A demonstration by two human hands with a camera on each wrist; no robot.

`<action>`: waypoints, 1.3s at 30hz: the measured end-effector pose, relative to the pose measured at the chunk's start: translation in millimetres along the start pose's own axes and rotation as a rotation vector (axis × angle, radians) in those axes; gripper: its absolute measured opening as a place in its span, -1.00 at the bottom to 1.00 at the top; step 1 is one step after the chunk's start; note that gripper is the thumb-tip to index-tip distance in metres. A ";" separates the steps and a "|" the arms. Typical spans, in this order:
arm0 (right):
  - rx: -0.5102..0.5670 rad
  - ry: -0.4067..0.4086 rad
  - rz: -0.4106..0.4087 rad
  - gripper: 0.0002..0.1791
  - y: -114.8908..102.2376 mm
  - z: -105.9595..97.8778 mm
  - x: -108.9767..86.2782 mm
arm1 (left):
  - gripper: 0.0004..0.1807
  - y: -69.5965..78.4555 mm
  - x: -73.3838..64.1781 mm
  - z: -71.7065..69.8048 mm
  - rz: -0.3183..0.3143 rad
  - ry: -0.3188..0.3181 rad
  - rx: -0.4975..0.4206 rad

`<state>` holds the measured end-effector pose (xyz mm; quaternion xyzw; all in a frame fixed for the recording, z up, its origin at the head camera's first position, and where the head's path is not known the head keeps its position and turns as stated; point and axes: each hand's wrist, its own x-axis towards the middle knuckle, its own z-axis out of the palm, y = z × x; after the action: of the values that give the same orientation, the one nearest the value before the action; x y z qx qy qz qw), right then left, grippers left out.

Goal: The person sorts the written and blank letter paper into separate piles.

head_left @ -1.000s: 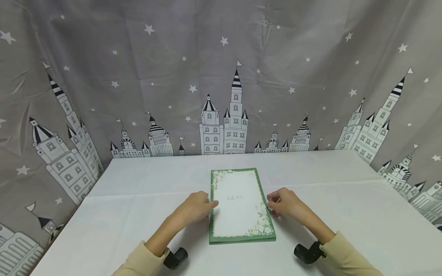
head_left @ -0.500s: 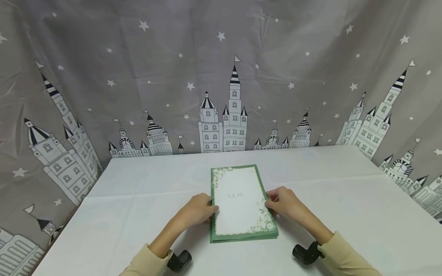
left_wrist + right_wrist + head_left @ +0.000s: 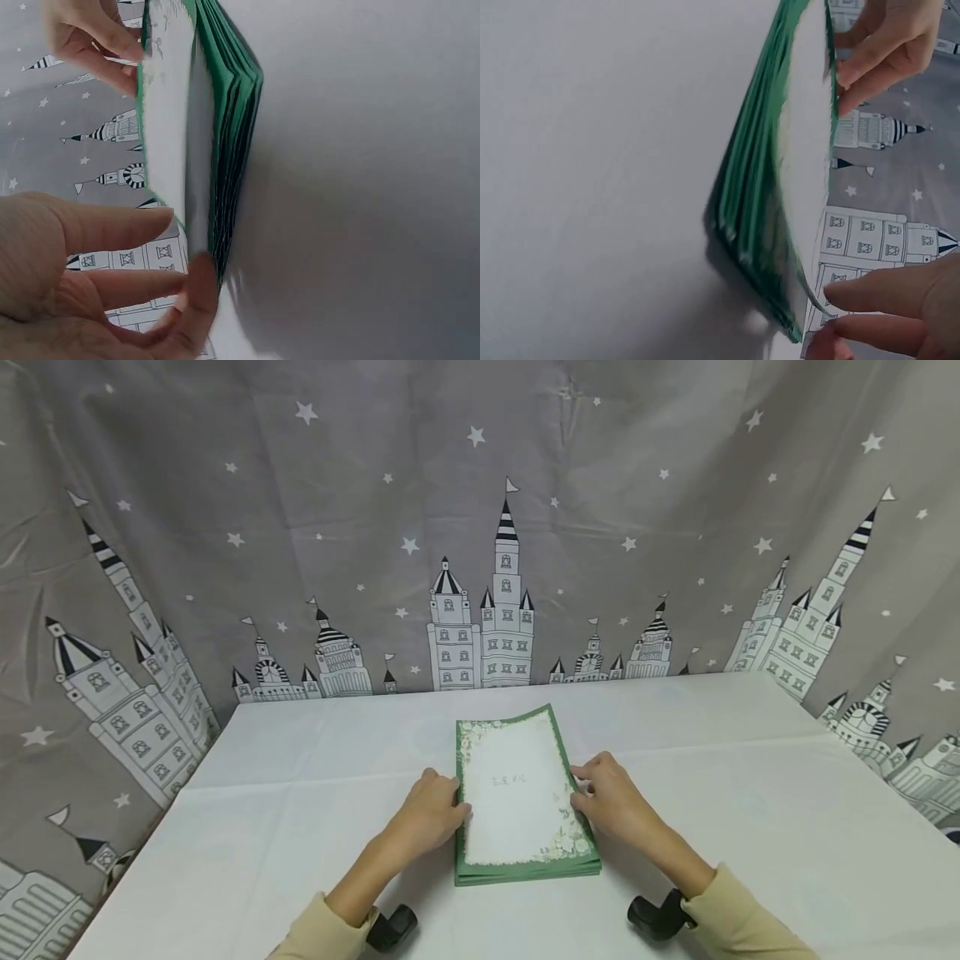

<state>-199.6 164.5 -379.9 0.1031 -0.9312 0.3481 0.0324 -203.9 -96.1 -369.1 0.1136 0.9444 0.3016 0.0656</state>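
A stack of green-edged sheets of paper (image 3: 528, 875) lies on the white cloth in the head view. Its top sheet (image 3: 513, 822) has a white middle, a flower border and faint handwriting. At the left edge, my left hand (image 3: 429, 810) holds the paper, thumb on top and fingers at the side. My right hand (image 3: 609, 797) pinches the top sheet's right edge, which curls up between thumb and finger in the right wrist view. Below it, the stack's several layers (image 3: 742, 172) fan slightly apart. How many sheets the left fingers hold is hidden.
White cloth (image 3: 300, 835) covers the table around the stack. Behind it hangs a grey curtain (image 3: 360, 468) printed with castles and stars. A black wrist camera (image 3: 392, 928) sits under the left wrist and another (image 3: 656, 917) under the right.
Both hands have closed in on the stack's side edges, and the right fingers now grip the paper. The top sheet's far right corner has risen and its surface bows.
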 end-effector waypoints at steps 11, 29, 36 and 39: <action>0.190 0.044 -0.024 -0.51 -14.2 1.7 -0.5 | -0.37 -4.9 -2.0 -11.0 0.017 0.003 -0.214; 0.478 -0.225 -0.107 -0.34 -73.5 63.6 11.9 | -0.29 -61.3 -49.3 -86.7 -0.137 0.040 -0.071; 0.463 -0.294 -0.063 -0.68 -95.6 87.7 18.6 | -0.30 -92.4 -52.9 -91.0 -0.231 -0.039 -0.061; 0.390 -0.297 -0.050 -0.82 -101.2 90.8 20.9 | -0.29 -100.6 -52.9 -88.8 -0.263 -0.039 -0.058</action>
<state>-197.3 27.0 -380.8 0.1805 -0.8380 0.5015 -0.1166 -187.5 -238.5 -353.1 -0.0071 0.9405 0.3154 0.1264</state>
